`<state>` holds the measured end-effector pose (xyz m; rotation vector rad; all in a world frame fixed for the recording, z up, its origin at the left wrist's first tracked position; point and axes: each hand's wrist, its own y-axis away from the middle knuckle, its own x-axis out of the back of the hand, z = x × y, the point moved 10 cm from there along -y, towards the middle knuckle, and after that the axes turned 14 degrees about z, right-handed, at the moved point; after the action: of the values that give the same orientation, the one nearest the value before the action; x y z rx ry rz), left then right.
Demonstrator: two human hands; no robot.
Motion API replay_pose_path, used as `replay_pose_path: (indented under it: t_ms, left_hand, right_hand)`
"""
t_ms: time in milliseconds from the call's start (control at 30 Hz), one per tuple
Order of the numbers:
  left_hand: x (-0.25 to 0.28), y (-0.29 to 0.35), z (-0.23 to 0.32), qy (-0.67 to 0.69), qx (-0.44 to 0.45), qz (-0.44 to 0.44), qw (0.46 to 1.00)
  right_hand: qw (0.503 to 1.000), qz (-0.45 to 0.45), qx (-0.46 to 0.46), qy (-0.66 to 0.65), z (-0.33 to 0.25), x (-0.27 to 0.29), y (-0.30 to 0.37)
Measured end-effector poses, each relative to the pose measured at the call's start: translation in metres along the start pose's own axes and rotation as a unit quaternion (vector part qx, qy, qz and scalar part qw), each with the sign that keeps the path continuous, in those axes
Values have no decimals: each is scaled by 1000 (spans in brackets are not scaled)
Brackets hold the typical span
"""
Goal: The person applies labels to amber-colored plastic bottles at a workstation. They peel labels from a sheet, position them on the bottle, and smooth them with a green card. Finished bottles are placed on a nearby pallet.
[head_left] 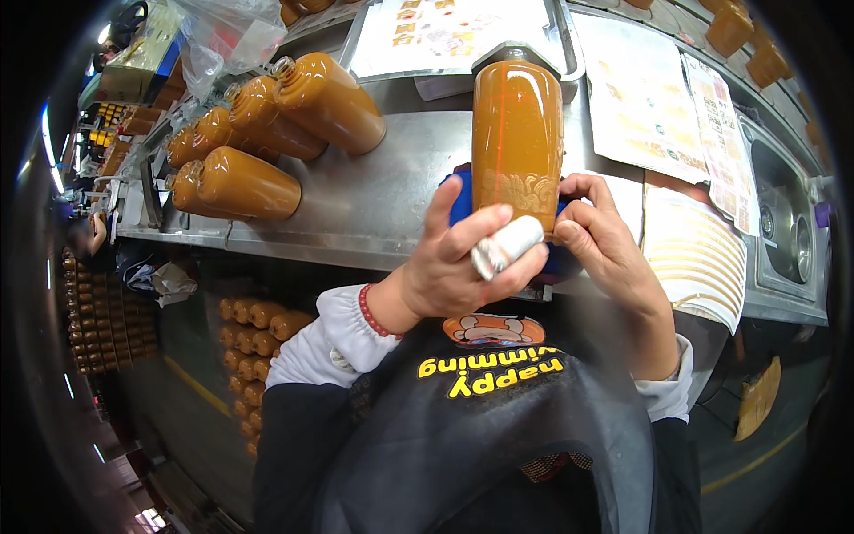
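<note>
A large glossy amber-brown bottle (pixel 518 133) lies in front of me, its dark angular base toward the far side. A raised wavy pattern shows near its close end. Blue material (pixel 461 203) shows beneath it on both sides. My left hand (pixel 467 245) is closed around a white rolled wad, like cloth or paper (pixel 509 246), with its fingers beside the bottle's near end; its thumb sticks up. My right hand (pixel 609 245) has bent fingers and thumb against the bottle's near right side. Whether a small piece sits between those fingertips is hidden.
Several similar brown bottles (pixel 334 102) lie on the metal table (pixel 356 200) at left. Printed sheets lie in a tray (pixel 569 53) at the back. More printed sheets (pixel 636 98) and a gold-striped sheet (pixel 694 254) are at right, beside a metal sink (pixel 787 205). Bottles (pixel 258 343) are stacked below left.
</note>
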<state>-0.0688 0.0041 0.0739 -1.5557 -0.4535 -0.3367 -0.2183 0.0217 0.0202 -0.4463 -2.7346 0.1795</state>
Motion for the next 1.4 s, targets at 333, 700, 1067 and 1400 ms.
replay_pose_path:
  t_ms: [333,700,1067,1400]
  left_hand:
    - [7,8,-9,98,-1,9,995]
    - [-10,13,-7,102,-66,-64,991]
    - [-14,12,-2,86,-114,-62,988]
    - [-11,6,1,77,-125,-39,988]
  right_hand:
    - [999,-43,16,13,-5,12,2]
    - [998,-64,-22,14,13,20,11]
    - [997,-59,-38,-7,17,22,11]
    - [999,-54,-4,6,18,21,9]
